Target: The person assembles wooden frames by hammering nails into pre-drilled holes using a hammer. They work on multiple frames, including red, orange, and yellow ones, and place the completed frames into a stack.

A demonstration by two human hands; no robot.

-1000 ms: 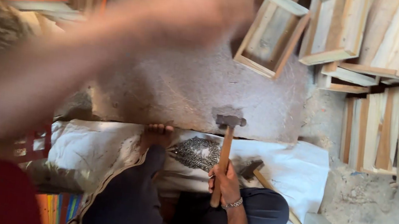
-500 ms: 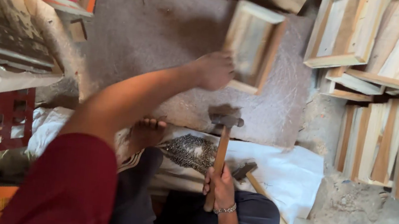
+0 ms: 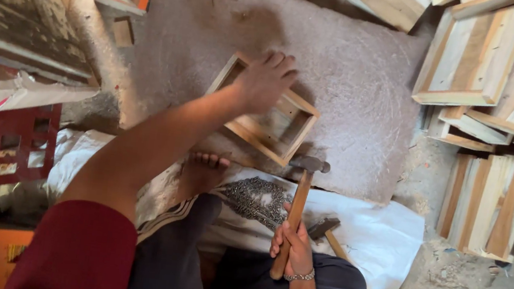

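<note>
Bare stone slab [image 3: 367, 79] between stacked wooden frames [image 3: 498, 62]

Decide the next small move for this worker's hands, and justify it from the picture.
Probably press the left hand down to steady the wooden frame on the slab. That hand is only just at its rim, while the right hand holds the hammer upright beside it.

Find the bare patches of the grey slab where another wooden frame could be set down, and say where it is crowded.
Free: the grey slab between the wooden frame under the left hand and the stacked frames at right. Crowded: the near edge, with the hammer in the right hand and nail pile.
</note>
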